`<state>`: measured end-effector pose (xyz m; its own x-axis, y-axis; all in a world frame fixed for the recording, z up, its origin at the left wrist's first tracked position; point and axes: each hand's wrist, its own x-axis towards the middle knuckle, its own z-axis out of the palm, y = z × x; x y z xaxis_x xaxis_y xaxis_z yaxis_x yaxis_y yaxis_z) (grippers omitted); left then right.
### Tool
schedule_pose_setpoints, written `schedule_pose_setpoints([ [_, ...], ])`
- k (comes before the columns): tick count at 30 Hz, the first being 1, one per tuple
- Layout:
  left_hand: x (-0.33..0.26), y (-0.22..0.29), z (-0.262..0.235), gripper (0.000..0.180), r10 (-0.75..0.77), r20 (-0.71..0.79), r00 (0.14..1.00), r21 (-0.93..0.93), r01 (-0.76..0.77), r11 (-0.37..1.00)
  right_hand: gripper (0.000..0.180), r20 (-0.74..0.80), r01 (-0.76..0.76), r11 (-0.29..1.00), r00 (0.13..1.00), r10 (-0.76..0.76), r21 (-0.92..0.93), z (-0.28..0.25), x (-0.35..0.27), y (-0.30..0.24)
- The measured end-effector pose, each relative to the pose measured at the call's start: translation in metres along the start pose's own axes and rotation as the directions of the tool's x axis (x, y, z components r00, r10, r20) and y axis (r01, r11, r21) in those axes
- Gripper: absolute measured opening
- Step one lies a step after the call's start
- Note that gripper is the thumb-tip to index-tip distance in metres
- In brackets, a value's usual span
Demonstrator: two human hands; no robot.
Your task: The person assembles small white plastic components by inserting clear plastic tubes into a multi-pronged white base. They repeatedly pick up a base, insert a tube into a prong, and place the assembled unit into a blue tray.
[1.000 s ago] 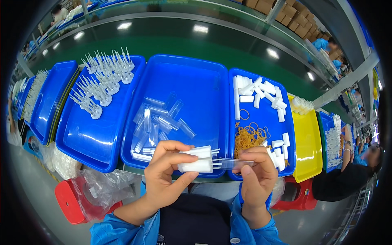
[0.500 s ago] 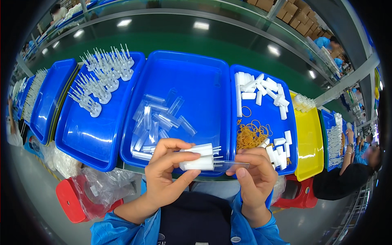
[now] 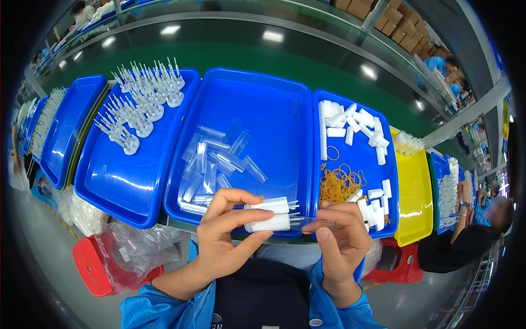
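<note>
Green belt surface (image 3: 241, 52) behind; middle blue tray (image 3: 260, 104) in front. Left hand (image 3: 224, 236) clamped on white blocks (image 3: 272, 223) over its near edge. Right hand (image 3: 341, 236), apart from left, pinches clear tube (image 3: 309, 222). Change: tube now nearer blocks, overlapping more of the thin rods (image 3: 294, 206); around or beside, cannot tell.

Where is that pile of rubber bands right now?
In the head view, the rubber bands lie right of centre in a blue tray, just beyond the right hand and left of some white blocks.
</note>
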<state>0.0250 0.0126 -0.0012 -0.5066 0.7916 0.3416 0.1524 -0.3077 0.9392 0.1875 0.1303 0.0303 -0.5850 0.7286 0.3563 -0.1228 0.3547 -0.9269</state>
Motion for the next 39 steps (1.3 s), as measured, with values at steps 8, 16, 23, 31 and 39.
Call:
schedule_pose_setpoints([
  [8,0.002,-0.001,-0.002,0.028,0.136,-0.009,0.991,0.172,-0.132,0.976,0.021,0.039,0.072,0.996,0.997,-0.070,-0.046,0.000,0.006,0.005],
  [16,0.003,-0.002,-0.003,0.029,0.219,0.007,0.976,0.244,-0.214,0.946,0.027,0.109,-0.007,0.998,0.994,0.001,0.062,-0.001,0.016,0.013],
  [23,-0.007,-0.003,-0.013,0.045,0.052,0.129,0.990,0.062,-0.061,0.996,0.030,-0.086,-0.028,0.998,0.996,0.033,0.061,0.013,0.009,0.015],
  [31,-0.009,-0.013,-0.008,0.047,0.252,0.053,0.966,0.210,-0.258,0.943,0.025,-0.115,0.000,0.998,0.993,0.007,0.058,0.018,0.011,0.015],
  [39,-0.007,-0.014,-0.006,0.039,0.198,0.035,0.980,0.148,-0.201,0.968,0.025,-0.036,0.127,0.992,0.991,-0.127,0.008,0.008,0.013,0.025],
])
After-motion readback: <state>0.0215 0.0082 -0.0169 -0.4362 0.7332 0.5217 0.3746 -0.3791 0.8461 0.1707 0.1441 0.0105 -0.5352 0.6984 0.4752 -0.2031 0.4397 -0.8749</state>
